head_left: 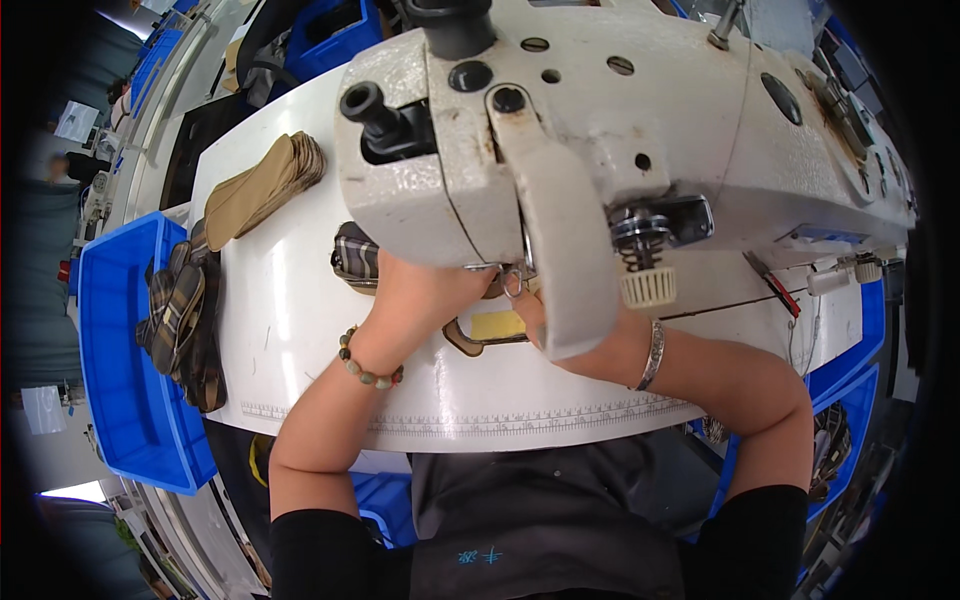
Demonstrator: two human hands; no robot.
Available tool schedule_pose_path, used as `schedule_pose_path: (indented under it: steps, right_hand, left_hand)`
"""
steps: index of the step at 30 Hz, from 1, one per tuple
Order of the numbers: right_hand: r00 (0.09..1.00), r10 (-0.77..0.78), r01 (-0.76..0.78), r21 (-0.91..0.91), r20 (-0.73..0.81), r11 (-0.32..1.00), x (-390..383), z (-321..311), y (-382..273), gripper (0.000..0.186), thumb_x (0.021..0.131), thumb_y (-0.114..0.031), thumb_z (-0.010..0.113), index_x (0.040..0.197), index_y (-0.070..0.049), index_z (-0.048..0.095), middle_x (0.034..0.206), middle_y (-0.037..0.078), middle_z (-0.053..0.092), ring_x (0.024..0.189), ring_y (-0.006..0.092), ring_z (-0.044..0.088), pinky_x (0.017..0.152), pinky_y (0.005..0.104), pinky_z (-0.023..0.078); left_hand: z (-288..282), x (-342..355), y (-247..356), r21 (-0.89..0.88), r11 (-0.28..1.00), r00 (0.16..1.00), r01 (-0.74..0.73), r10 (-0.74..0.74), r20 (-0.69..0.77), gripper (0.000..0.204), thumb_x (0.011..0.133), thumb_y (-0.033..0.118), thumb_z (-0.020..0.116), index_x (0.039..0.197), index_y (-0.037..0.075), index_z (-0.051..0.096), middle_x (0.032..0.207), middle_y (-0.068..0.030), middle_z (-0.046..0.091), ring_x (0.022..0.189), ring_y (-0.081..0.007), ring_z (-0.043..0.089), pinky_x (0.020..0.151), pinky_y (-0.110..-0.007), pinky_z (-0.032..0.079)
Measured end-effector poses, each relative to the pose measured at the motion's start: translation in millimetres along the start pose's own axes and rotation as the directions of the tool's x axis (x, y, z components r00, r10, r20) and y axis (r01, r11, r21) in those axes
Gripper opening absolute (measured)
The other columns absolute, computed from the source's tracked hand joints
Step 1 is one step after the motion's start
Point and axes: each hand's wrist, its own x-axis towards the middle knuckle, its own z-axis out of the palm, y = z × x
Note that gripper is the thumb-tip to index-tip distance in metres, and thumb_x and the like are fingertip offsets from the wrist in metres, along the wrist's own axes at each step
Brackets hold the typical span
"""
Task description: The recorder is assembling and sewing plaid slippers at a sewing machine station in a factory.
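My left hand [430,295] reaches under the white sewing machine head [680,130], its fingers mostly hidden near the needle area. Just left of it lies a plaid fabric piece [352,255]. My right hand [530,310] is by the presser foot [512,282], partly behind the machine's curved arm [570,250]; I cannot make out what its fingers hold. Between my hands, below the foot, lies a tan-edged piece [465,342] with a yellow patch [497,325].
A stack of tan cut pieces [250,195] sits left on the white worktable [280,300], beside a blue bin [120,350] with plaid pieces [180,320] over it. A red-handled tool [785,300] lies right. More blue bins [845,370] flank the table. A person [80,170] is at far left.
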Motion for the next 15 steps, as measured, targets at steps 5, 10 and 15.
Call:
schedule_pose_path:
  steps: [5,10,15]
  right_hand:
    - [0.986,-0.024,0.028,0.026,-0.163,0.999,-6,12,3,0.028,0.078,-0.009,0.062,0.105,-0.003,0.066,0.064,0.007,0.061,0.055,0.0244,0.063,0.049,0.0380,0.050]
    - [0.994,-0.076,0.073,-0.043,-0.079,0.996,-10,9,5,0.013,0.071,-0.014,0.065,0.082,-0.008,0.068,0.063,0.008,0.057,0.055,0.0254,0.061,0.049,0.0399,0.049]
    - [0.997,-0.069,0.068,-0.055,-0.026,0.996,-7,1,1,0.011,0.066,-0.017,0.067,0.060,-0.010,0.062,0.064,0.009,0.056,0.057,0.0261,0.061,0.051,0.0411,0.049]
  left_hand:
    - [-6,-8,-2,0.060,0.995,0.997,-0.074,0.073,0.027,0.025,0.075,0.021,0.076,0.099,0.012,0.075,0.092,-0.0087,0.072,0.084,-0.0304,0.069,0.073,-0.040,0.054]
    - [-27,-19,18,0.148,0.965,0.972,-0.219,0.201,0.124,0.019,0.076,0.018,0.078,0.094,0.012,0.073,0.088,-0.0046,0.067,0.075,-0.0260,0.065,0.066,-0.037,0.052]
    - [-12,-23,10,0.161,0.948,0.959,-0.274,0.257,0.120,0.017,0.077,0.016,0.078,0.093,0.012,0.072,0.074,-0.0046,0.060,0.067,-0.0252,0.061,0.059,-0.037,0.049]
